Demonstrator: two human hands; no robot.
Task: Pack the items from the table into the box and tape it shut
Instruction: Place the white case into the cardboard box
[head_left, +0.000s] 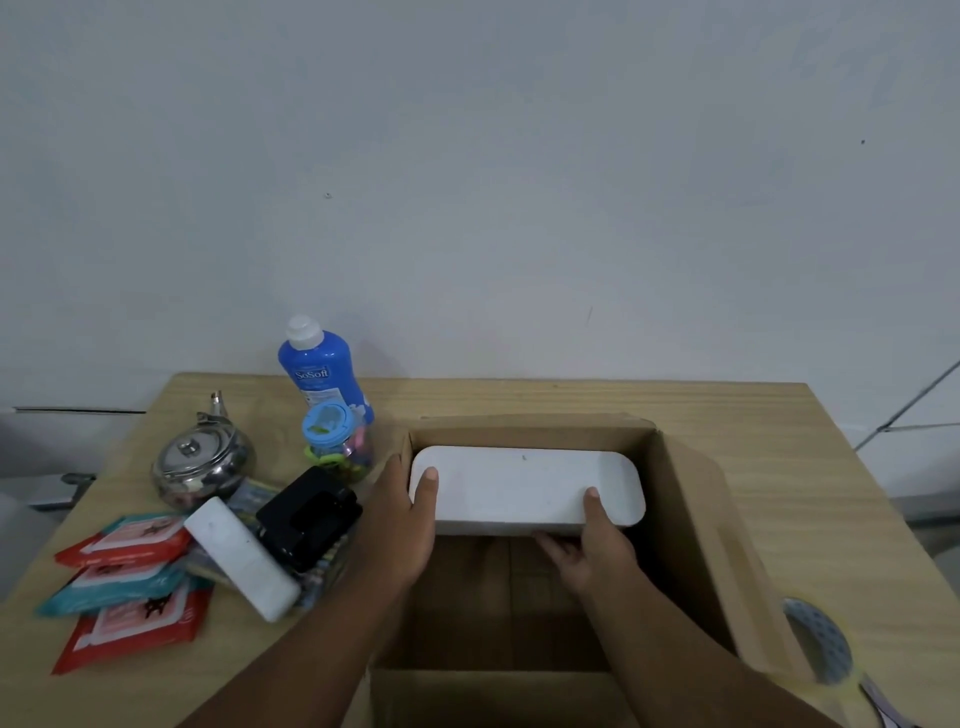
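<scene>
An open cardboard box (691, 519) stands on the wooden table. Both my hands hold a long white rounded container (519, 486) inside it, against the far wall. My left hand (402, 525) grips its left end, thumb on top. My right hand (587, 551) grips its near right side, thumb on top and fingers underneath. To the left of the box lie a blue SoSoft bottle (324, 371), a jar with a blue lid (337, 441), a steel kettle (200, 462), a black hole punch (306, 514), a white block (241, 558) and wipe packs (130, 587).
A tape roll (818, 642) with a patterned face lies at the box's right flap near the table's front right corner. A plain wall rises behind the table. Bare tabletop (810, 467) shows to the right of the box.
</scene>
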